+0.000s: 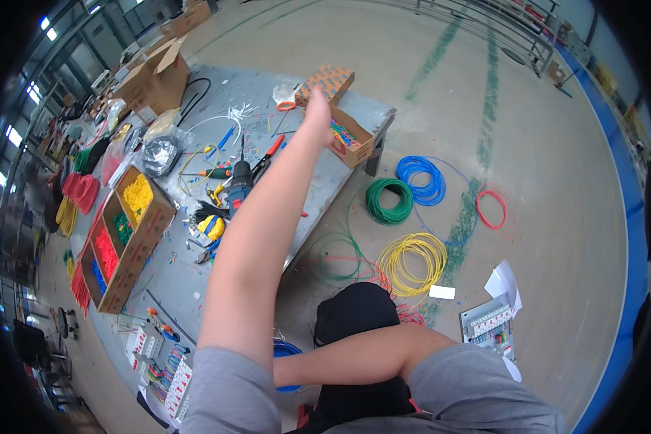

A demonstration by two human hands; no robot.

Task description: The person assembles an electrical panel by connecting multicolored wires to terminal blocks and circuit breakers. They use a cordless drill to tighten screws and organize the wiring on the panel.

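My left hand (317,116) reaches across the table to an open cardboard box (354,155) at its far right corner. Small coloured pieces (345,133) lie inside the box, among them blue, green and red ones. Touching the hand is the box's orange patterned flap or lid (330,82). The fingers are mostly hidden, so I cannot see whether they hold anything. My right forearm (347,358) crosses low in front of me toward the left; the left sleeve and arm hide its hand. A blue wire coil (288,349) shows beside that forearm.
A divided cardboard tray (141,246) holds yellow, green, red and blue pieces. Nearby are a power drill (239,184), a tape measure (211,227) and a wired panel (168,380). Green (389,202), blue (421,181) and yellow (412,264) wire coils lie on the floor; another panel (488,318) is at right.
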